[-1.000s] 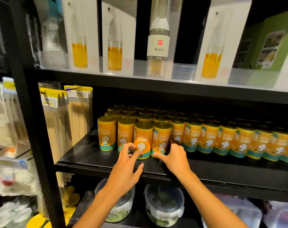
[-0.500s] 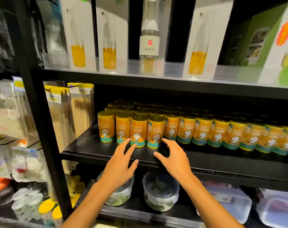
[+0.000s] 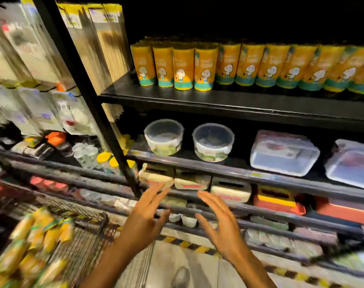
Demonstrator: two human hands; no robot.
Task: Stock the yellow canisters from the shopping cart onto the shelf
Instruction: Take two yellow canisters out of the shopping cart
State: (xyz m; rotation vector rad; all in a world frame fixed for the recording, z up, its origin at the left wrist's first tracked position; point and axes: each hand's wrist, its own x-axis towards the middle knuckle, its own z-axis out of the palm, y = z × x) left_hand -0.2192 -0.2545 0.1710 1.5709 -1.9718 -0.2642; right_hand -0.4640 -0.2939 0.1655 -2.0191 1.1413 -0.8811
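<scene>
Moved: both hands have dropped from the shelf [image 3: 235, 104] edge, now low before lower racks.
Left hand [image 3: 144, 217]: fingers spread, empty.
Right hand [image 3: 222, 225]: fingers spread, empty.
Canisters: yellow canisters [image 3: 183, 68] rowed on shelf; more blurred in shopping cart [image 3: 87, 238], bottom left.
Nearby: round lidded tubs [image 3: 213, 142] on the rack below.

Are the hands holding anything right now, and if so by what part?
Nothing is held. The left hand and right hand are both open and empty, fingers spread, below the canisters on the shelf.

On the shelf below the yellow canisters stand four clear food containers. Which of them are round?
The two left containers are round bowls with dark lids. The two on the right are rectangular boxes with clear lids.
</scene>
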